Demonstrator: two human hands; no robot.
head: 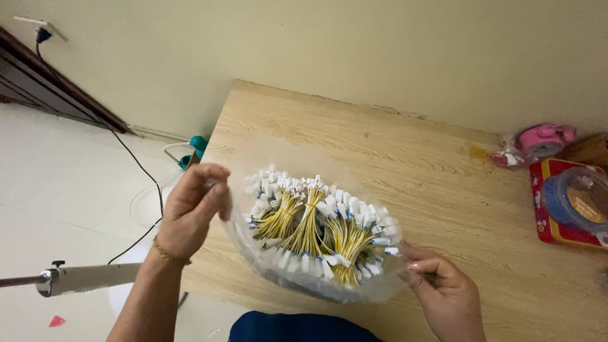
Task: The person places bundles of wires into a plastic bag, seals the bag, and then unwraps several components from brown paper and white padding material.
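Clear plastic bag (380, 288) of yellow wire bundles (316, 228) held open near the wooden table's (411, 164) front edge, left hand (190, 212) and right hand (443, 291) each pinching its rim, a grip best kept level and taut

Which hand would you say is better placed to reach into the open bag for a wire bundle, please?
Probably the left hand: it pinches the clear plastic bag at the upper rim, right beside the yellow wire bundles. The right hand grips the lower edge, under the bag's weight.
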